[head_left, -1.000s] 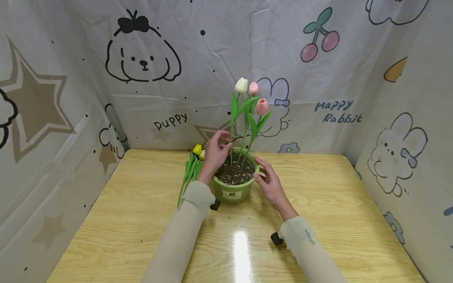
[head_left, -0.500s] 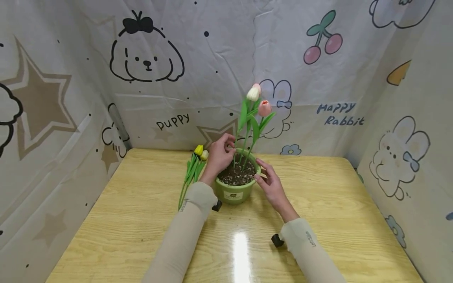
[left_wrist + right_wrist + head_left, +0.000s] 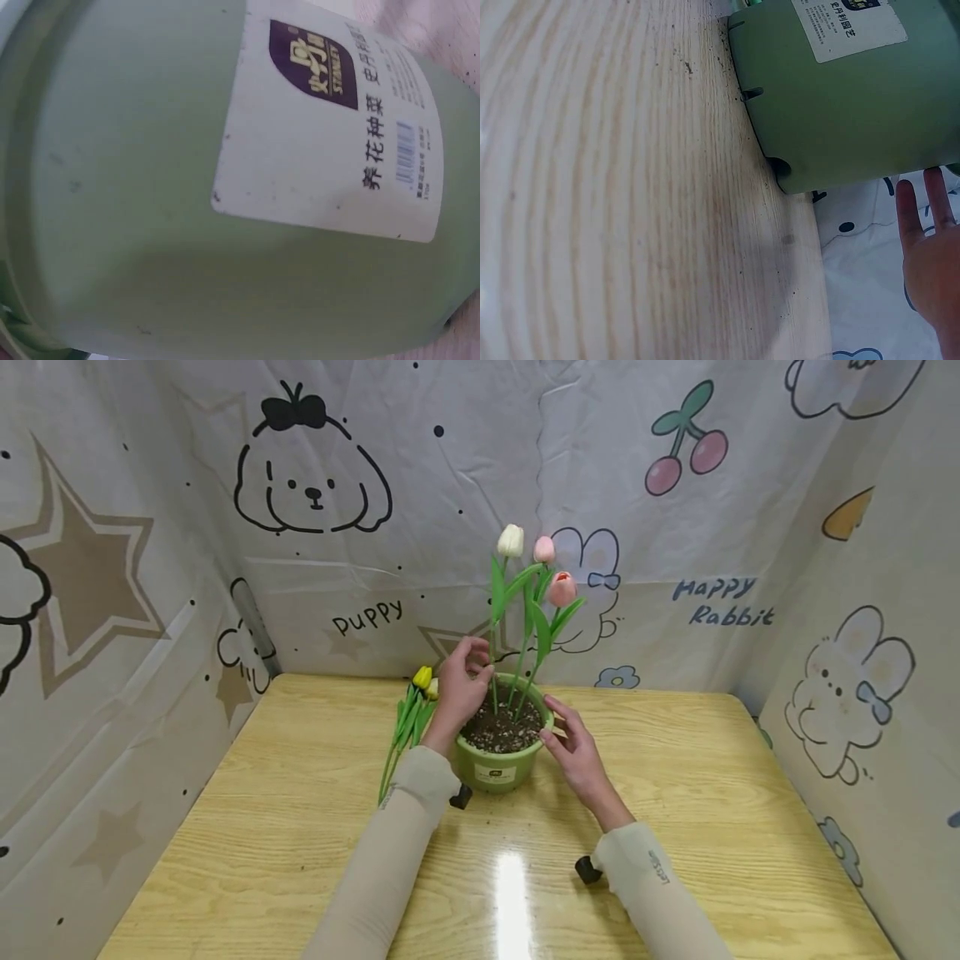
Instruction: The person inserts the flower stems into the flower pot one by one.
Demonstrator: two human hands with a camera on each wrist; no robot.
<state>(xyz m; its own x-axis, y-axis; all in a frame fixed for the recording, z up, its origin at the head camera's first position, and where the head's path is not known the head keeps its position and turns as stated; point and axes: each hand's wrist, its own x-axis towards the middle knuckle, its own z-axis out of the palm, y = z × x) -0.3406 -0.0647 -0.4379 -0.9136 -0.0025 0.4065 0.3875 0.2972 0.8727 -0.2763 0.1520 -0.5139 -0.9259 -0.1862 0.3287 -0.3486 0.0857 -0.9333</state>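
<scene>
A green flowerpot (image 3: 480,767) full of dark soil (image 3: 501,732) holds a white tulip (image 3: 511,541) and two pink tulips (image 3: 562,588), all upright. My left hand (image 3: 461,689) pinches the white tulip's stem low down, above the soil. On the pot's right side, my right hand (image 3: 577,752) touches the rim with thumb and fingertips. The right wrist view shows two straight fingers of that hand (image 3: 934,259) against the pot wall (image 3: 840,112). Only the pot's side and its white label (image 3: 322,150) fill the left wrist view; my left hand's grip is hidden there.
Left of the pot, a yellow tulip (image 3: 422,677) and a pale one (image 3: 432,689) lie on the wooden table (image 3: 300,827), partly behind my left arm. Printed curtains (image 3: 450,460) enclose the table at the back and sides. Soil crumbs dot the wood near the pot.
The white tulip's head leaned right, in front of a pink one, half a second ago; now it stands back at the left. My left hand shifted slightly with it. My right hand stayed at the rim.
</scene>
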